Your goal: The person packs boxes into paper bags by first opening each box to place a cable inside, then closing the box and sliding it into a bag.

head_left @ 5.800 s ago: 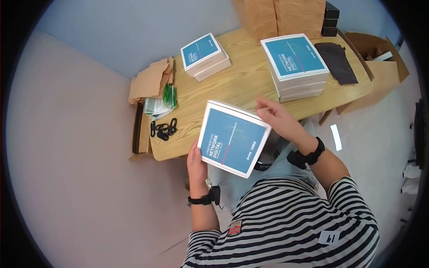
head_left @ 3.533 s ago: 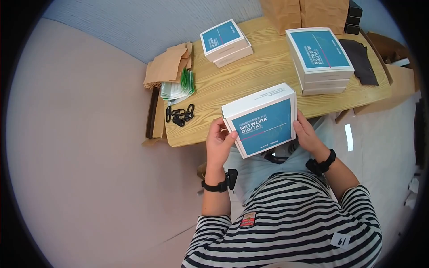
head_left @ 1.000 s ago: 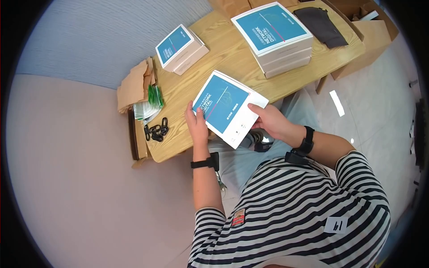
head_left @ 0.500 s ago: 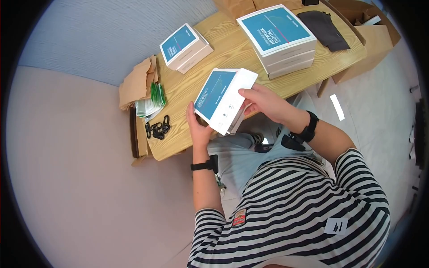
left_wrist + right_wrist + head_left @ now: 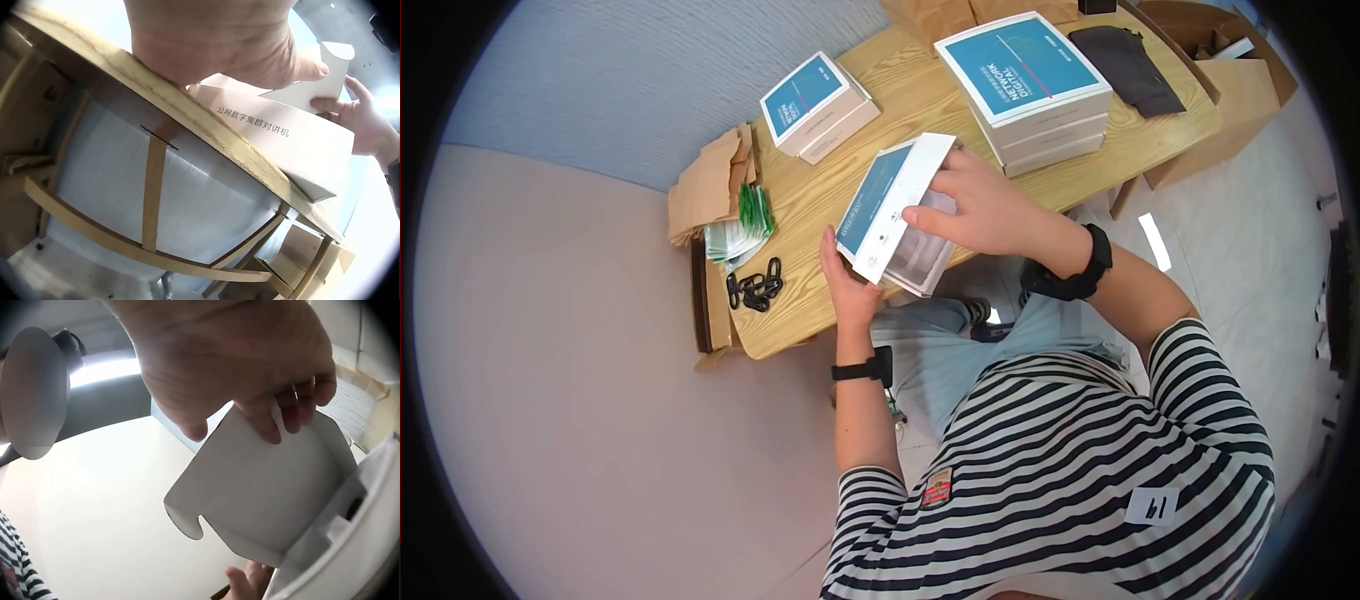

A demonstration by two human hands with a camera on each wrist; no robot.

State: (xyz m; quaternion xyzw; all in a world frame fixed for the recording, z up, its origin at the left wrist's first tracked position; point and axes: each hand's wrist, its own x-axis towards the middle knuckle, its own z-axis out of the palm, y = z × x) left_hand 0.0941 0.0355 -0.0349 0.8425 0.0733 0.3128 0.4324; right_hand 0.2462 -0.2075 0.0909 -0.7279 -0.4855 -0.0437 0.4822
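A white cardboard box (image 5: 923,258) with a blue NETWORK DIGITAL label on its lid (image 5: 872,202) is held at the near edge of the table, its lid partly raised. My left hand (image 5: 850,288) grips the box's left side; the left wrist view shows the printed side wall (image 5: 253,122) below that hand. With thumb on the outer face and fingers behind it, my right hand (image 5: 992,208) pinches the lid's front flap (image 5: 905,212). Clear or pale packing shows inside, and the right wrist view shows the lid's plain inner face (image 5: 269,481). Most contents are hidden.
Similar boxes form a stack (image 5: 1025,90) at right and a smaller one (image 5: 820,105) at the back. Brown paper bags (image 5: 710,185), green-and-white packets (image 5: 740,232) and black clips (image 5: 755,287) lie left. A dark pouch (image 5: 1128,70) and an open carton (image 5: 1225,120) are far right.
The box, earlier closed and turned about in both hands, has had its lid raised over the last second. My right hand moved from the box's right edge up with the lid flap.
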